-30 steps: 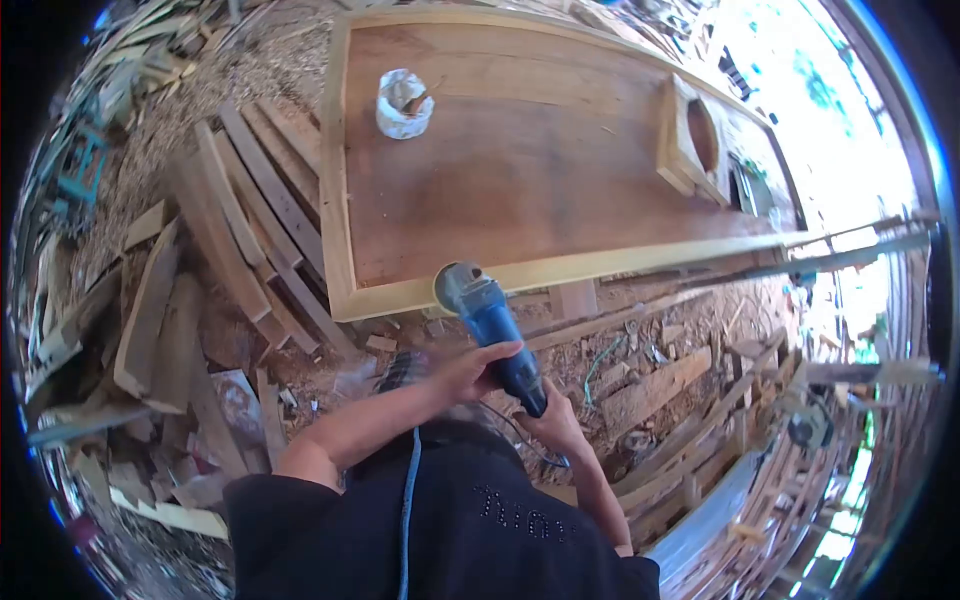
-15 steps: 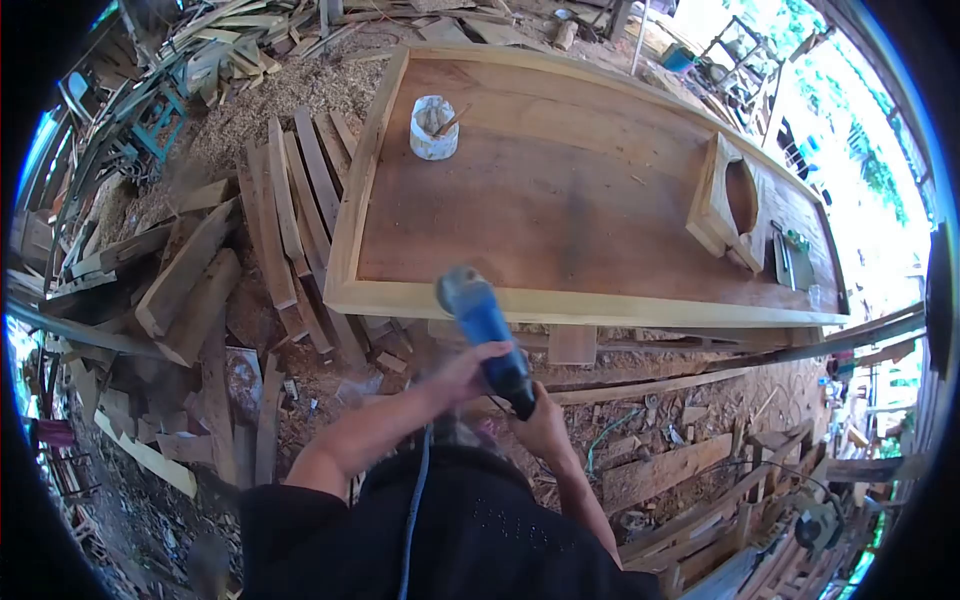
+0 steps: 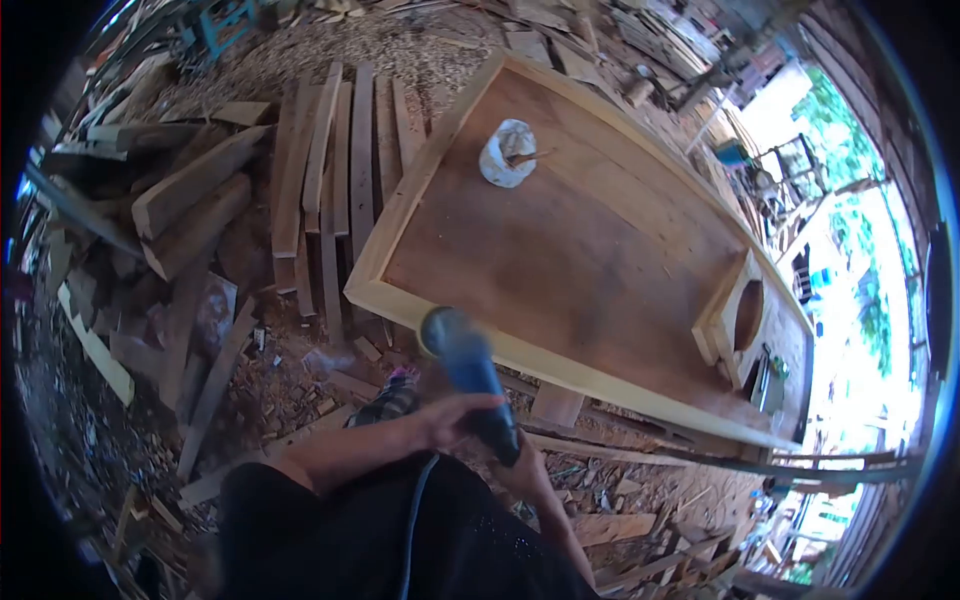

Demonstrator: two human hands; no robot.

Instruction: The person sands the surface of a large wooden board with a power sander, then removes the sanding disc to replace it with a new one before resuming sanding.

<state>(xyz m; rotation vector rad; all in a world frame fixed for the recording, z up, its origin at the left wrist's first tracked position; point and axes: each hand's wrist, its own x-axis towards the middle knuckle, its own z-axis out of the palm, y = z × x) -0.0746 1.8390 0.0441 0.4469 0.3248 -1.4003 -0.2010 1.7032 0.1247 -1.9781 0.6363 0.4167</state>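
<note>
As my view swings, the blurred, tapered blue-and-black power grinder (image 3: 468,370) stays beside the near-left corner of the rectangular brown wooden panel (image 3: 560,260), my left hand (image 3: 455,418) and right hand (image 3: 524,474) closing fingers round it; work apparently holds there.

No lettering can be read: the pale dots (image 3: 521,542) on the black shirt (image 3: 455,530), below the blue power tool (image 3: 472,375), are too small and faint to make out, and the tool itself is blurred.

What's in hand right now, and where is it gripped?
The grinder: left hand on the body's side, right hand at the rear end, both away from the disc head.
</note>
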